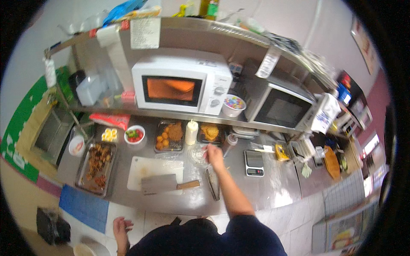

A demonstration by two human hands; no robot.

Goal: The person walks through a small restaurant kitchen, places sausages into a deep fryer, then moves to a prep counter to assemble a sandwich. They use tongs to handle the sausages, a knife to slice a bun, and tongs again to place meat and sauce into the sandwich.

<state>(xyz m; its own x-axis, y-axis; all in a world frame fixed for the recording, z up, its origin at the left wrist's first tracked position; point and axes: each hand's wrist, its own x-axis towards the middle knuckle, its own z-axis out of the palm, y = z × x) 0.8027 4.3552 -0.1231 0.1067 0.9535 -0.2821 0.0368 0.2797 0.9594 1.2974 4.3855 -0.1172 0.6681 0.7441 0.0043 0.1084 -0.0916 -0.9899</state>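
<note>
My right hand reaches over the steel counter to the right edge of a clear round plastic container or lid; whether the fingers grip it I cannot tell. My left hand hangs off the counter's front with its fingers apart and nothing in them. A cleaver lies across the front of a white cutting board. Metal tongs rest below my right hand. Behind the clear plastic stand a squeeze bottle of pale sauce, a tray of fried food and a tray of flat golden pieces.
A metal tray of chopped browned food, halved eggs and a bowl of tomatoes are at the left. A kitchen scale and dark sauce bottle stand right. A lit microwave sits on the shelf behind.
</note>
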